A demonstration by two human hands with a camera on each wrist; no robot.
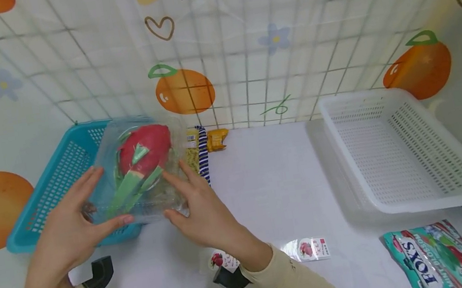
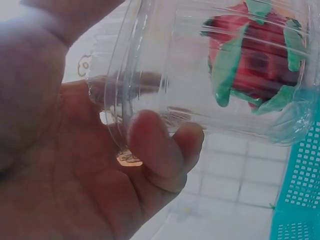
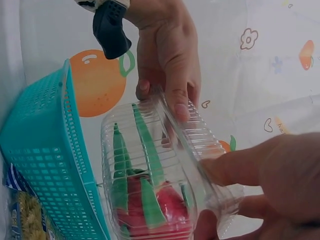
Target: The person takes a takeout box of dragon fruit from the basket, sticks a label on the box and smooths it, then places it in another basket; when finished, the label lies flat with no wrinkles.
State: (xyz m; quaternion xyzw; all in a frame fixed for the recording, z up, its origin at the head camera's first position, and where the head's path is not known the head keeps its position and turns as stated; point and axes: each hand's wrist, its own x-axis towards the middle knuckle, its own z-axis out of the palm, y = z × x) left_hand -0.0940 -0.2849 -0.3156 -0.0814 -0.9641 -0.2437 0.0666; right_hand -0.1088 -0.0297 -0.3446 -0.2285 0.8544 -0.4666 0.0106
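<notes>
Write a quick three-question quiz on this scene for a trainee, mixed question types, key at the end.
1. Open: What is inside the clear container?
2. True or false: Only the right hand grips the clear container.
3. Fill in: The FOX'S bag lies nearer the ____ basket.

Key:
1. A red dragon fruit with green leaf tips.
2. False; the left hand and the right hand both grip it.
3. White; the white basket stands on the same side of the table as the bag.
</notes>
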